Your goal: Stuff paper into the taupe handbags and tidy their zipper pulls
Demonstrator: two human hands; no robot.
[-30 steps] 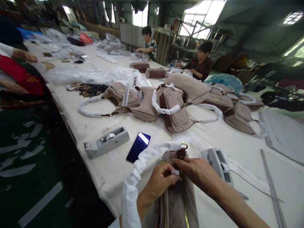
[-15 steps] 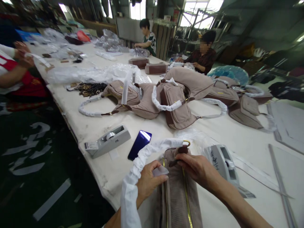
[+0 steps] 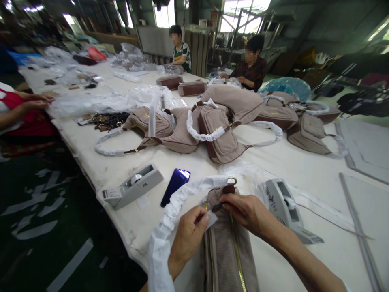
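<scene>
A taupe handbag (image 3: 223,251) with two gold zippers stands before me, its zipped top facing up. Its strap (image 3: 164,227), wrapped in white paper, arches to the left from a gold ring (image 3: 232,180). Between thumb and fingers, my left hand (image 3: 188,233) pinches a small piece of translucent white wrapping sheet (image 3: 212,220) above the left zipper. My right hand (image 3: 243,209) is closed on a dark brown leather tab (image 3: 217,207) at the far end of the bag top. The fingertips of both hands are close together.
Grey tape dispensers stand left (image 3: 133,185) and right (image 3: 290,211) of the bag. A blue phone (image 3: 175,186) lies beyond it. Several taupe handbags (image 3: 182,129) with wrapped straps lie across the table, near dark chains (image 3: 111,121) and clear plastic (image 3: 121,97). Other people work around the table.
My left hand has tightened its pinch, with the sheet moved slightly toward the leather tab. My right hand keeps its hold. The view has shifted slightly, and the co-worker's hands at left have lowered.
</scene>
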